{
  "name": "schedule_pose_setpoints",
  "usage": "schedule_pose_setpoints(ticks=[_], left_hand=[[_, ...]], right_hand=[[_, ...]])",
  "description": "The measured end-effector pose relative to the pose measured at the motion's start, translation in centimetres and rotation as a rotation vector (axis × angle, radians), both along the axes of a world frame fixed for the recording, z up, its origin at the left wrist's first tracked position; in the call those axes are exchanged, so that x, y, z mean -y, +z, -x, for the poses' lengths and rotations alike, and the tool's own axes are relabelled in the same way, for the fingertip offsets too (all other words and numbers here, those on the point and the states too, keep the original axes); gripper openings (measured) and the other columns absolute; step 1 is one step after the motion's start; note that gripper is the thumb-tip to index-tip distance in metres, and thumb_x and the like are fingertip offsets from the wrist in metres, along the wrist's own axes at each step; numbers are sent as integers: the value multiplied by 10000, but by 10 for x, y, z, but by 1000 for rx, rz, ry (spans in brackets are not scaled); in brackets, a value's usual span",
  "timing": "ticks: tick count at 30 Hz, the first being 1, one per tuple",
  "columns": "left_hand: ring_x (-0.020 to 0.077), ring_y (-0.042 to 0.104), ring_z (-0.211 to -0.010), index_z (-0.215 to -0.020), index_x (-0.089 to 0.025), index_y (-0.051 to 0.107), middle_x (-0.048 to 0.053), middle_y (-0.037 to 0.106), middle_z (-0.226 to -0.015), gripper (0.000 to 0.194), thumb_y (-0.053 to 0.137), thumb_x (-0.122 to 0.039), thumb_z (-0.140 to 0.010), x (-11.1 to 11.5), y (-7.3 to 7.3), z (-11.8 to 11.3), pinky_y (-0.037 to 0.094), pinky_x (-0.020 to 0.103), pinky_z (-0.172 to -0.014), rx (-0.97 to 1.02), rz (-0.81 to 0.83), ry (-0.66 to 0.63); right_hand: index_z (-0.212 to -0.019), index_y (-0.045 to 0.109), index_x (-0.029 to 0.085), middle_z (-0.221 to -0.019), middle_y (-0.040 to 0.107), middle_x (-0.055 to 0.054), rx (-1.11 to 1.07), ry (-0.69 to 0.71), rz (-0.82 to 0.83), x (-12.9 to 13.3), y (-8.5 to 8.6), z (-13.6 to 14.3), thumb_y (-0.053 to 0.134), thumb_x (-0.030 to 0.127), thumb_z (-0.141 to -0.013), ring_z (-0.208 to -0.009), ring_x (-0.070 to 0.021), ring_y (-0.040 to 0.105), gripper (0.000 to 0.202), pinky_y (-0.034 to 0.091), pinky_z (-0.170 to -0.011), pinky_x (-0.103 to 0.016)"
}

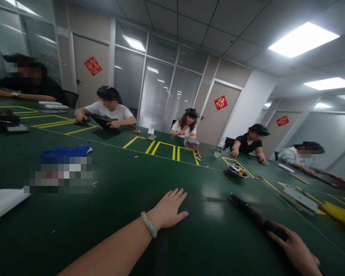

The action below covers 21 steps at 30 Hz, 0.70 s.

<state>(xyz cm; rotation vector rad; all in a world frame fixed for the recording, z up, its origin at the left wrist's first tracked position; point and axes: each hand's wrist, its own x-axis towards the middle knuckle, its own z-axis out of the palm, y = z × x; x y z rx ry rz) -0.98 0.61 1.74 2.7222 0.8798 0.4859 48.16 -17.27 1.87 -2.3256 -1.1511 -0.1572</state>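
Note:
My left hand (169,209) lies flat on the green table (126,199), palm down with fingers spread and nothing in it; a pale bead bracelet (148,224) circles the wrist. At the lower right, my right hand (297,251) grips the near end of a long dark tool (253,214) that rests on the table and points away to the upper left.
A small metal bowl (237,170) sits beyond the tool. Blue gloves (64,152) and a white sheet (4,203) lie at the left. Several other people sit around the table at work. A water bottle (219,148), yellow tape lines and flat panels are farther off.

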Motion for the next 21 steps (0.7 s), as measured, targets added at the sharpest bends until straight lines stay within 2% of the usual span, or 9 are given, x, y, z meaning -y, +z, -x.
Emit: schedule_pose_setpoints(ticks=[3, 5, 8, 11, 14, 17, 19, 21], left_hand=[[246, 114, -1434, -1504, -232, 105, 66, 123, -1566, 787, 340, -665, -891, 3, 9, -3, 141, 430, -1150, 41, -72, -18], [225, 91, -1438, -1506, -234, 68, 50, 95, -1571, 813, 399, -639, -883, 7, 16, -5, 122, 403, -1160, 62, -139, -69], [214, 95, -1438, -1504, -246, 64, 31, 97, -1572, 843, 499, -579, -863, 14, 25, -7, 128, 381, -1163, 65, -213, -147], [223, 127, -1433, -1501, -254, 83, 35, 127, -1568, 887, 578, -538, -823, 18, 30, -9, 155, 387, -1158, 54, -243, -164], [228, 159, -1426, -1499, -255, 88, 37, 123, -1569, 923, 644, -406, -777, 18, 31, -10, 179, 390, -1151, 37, -244, -129], [211, 189, -1419, -1498, -263, 88, 27, 106, -1571, 876, 588, -223, -780, 15, 32, -9, 224, 376, -1136, 31, -248, -64], [202, 195, -1418, -1498, -271, 82, 16, 110, -1571, 846, 540, -167, -794, 11, 31, -9, 266, 364, -1116, 36, -245, -11], [212, 236, -1404, -1498, -273, 87, 19, 122, -1569, 826, 534, -177, -810, 9, 29, -8, 314, 361, -1087, 41, -231, 34]], right_hand=[[-1136, 644, 317, -1150, 624, -125, -60, 146, 143, -26, 0, 45, 525, 681, -629, -1043, -360, 587, 635, 462, -785, -510], [-1174, 606, 361, -1219, 591, -92, -43, 222, 181, -48, 1, 92, 508, 672, -668, -1106, -369, 545, 602, 439, -790, -539], [-1196, 573, 380, -1214, 586, -53, -37, 370, 178, -79, 3, 175, 508, 610, -718, -1134, -355, 517, 535, 400, -839, -558], [-1197, 563, 347, -1201, 578, -51, -48, 479, 154, -103, 3, 256, 529, 549, -749, -1143, -333, 501, 492, 357, -888, -570], [-1203, 559, 251, -1245, 549, -102, -72, 573, 112, -123, 1, 317, 533, 452, -783, -1172, -319, 472, 466, 326, -940, -531], [-1239, 518, 202, -1258, 545, -103, -175, 747, 80, -134, 2, 347, 438, 301, -843, -1205, -259, 454, 416, 294, -1003, -458], [-1304, 452, 204, -1304, 513, -87, -221, 853, 78, -132, 7, 348, 393, 284, -874, -1251, -228, 417, 441, 274, -1040, -428], [-1378, 365, 208, -1390, 424, -97, -153, 854, 90, -121, 16, 336, 431, 356, -877, -1309, -242, 348, 526, 266, -1059, -428]])
